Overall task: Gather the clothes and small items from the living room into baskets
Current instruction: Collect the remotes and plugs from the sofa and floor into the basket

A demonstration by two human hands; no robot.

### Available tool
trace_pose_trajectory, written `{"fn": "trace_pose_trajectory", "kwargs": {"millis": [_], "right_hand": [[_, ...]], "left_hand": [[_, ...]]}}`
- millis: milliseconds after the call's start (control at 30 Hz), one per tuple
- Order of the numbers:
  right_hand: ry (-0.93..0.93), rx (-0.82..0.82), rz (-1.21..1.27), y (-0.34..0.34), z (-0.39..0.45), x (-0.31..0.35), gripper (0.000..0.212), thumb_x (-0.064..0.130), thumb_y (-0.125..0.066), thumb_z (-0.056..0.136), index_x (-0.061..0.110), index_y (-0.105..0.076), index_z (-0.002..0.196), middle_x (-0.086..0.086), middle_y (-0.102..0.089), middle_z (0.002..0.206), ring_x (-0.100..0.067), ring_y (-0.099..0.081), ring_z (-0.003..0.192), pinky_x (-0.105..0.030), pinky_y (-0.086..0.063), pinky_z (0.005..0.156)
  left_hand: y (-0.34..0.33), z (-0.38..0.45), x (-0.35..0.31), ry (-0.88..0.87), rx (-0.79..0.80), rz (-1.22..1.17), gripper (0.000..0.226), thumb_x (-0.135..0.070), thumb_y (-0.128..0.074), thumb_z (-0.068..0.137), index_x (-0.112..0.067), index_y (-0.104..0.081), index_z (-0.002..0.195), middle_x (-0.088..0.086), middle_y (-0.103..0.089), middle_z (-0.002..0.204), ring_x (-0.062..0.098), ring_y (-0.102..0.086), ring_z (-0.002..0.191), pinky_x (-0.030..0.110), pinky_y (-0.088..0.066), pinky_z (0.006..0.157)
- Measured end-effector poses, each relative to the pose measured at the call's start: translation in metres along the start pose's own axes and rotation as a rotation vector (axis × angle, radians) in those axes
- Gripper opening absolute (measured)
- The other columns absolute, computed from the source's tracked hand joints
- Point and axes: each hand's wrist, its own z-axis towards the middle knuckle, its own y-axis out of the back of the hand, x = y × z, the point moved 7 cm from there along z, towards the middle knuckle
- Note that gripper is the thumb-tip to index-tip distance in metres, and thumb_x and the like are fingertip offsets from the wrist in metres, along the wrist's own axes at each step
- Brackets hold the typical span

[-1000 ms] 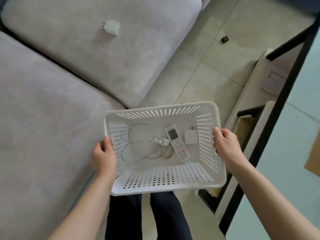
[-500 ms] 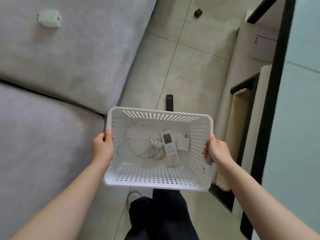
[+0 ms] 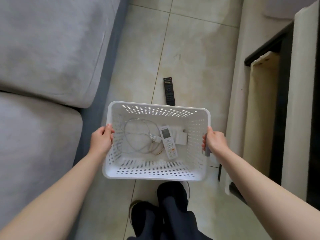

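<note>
- Basket [image 3: 156,172] is riding level between my hands: left hand [image 3: 101,141] and right hand [image 3: 214,142] are each curling a grip over a side rim.
- White remote [image 3: 168,142] and what is probably a charger cable [image 3: 138,135] are lying inside; I'm holding it just short of the black remote [image 3: 169,90] on the floor [image 3: 195,58].

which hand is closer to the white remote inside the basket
Right. The right hand grips the basket wall just right of the white remote; the left hand grips the opposite wall, with the coiled cable between it and the remote.

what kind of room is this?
Most likely a home living room: a grey sofa on the left, a black TV-style remote on the tiled floor, and low furniture on the right.
</note>
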Motion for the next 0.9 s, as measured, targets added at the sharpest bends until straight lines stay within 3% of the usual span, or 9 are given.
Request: {"fn": "trace_pose_trajectory", "kwargs": {"millis": [333,500,600,700,800,900], "right_hand": [[0.102,0.068,-0.105,-0.01,0.029,0.006,0.045,0.033,-0.035,0.099,0.009,-0.059,0.069,-0.009,-0.061,0.064,-0.027,-0.062,0.059,-0.048,-0.058,0.077],[0.053,0.154,-0.231,-0.005,0.04,0.022,0.044,0.034,-0.038,0.092,0.002,-0.06,0.073,-0.015,-0.066,0.077,-0.032,-0.068,0.067,-0.039,-0.06,0.066],[0.215,-0.005,-0.48,0.014,0.049,0.062,0.038,0.037,-0.042,0.085,0.004,-0.059,0.078,-0.018,-0.065,0.083,-0.037,-0.066,0.079,-0.036,-0.054,0.072],[0.382,-0.137,-0.518,0.017,0.053,0.115,0.025,0.023,-0.046,0.087,0.007,-0.059,0.073,-0.018,-0.06,0.081,-0.035,-0.053,0.081,-0.031,-0.04,0.069],[0.483,-0.016,-0.434,-0.017,0.068,0.155,0.026,0.019,-0.05,0.087,-0.001,-0.067,0.087,-0.02,-0.069,0.086,-0.037,-0.063,0.083,-0.038,-0.054,0.079],[0.489,0.219,-0.469,-0.068,0.085,0.172,0.026,0.023,-0.052,0.095,0.001,-0.063,0.105,-0.015,-0.064,0.096,-0.026,-0.061,0.083,-0.04,-0.057,0.08]], "left_hand": [[-0.02,0.019,0.007,-0.032,0.014,0.071,0.039,-0.039,-0.041,0.104,-0.007,-0.058,0.089,0.005,-0.052,0.07,0.015,-0.045,0.059,0.029,-0.042,0.059],[-0.022,0.033,0.005,-0.063,-0.005,0.091,0.043,-0.04,-0.041,0.104,-0.004,-0.057,0.088,0.007,-0.053,0.07,0.017,-0.047,0.06,0.031,-0.042,0.061],[-0.023,0.034,0.003,-0.075,0.006,0.049,0.04,-0.037,-0.043,0.104,-0.006,-0.055,0.082,0.005,-0.051,0.067,0.016,-0.045,0.056,0.03,-0.041,0.057],[-0.022,0.035,0.005,-0.099,0.031,-0.005,0.038,-0.036,-0.047,0.102,-0.008,-0.055,0.078,0.003,-0.05,0.062,0.015,-0.043,0.052,0.026,-0.041,0.052],[-0.021,0.038,0.01,-0.111,0.045,-0.056,0.036,-0.036,-0.053,0.1,-0.009,-0.056,0.077,0.002,-0.049,0.062,0.013,-0.042,0.048,0.022,-0.04,0.046],[-0.023,0.044,0.017,-0.104,0.058,-0.162,0.035,-0.034,-0.055,0.099,-0.009,-0.054,0.075,0.001,-0.046,0.057,0.01,-0.037,0.041,0.018,-0.033,0.039]]}}
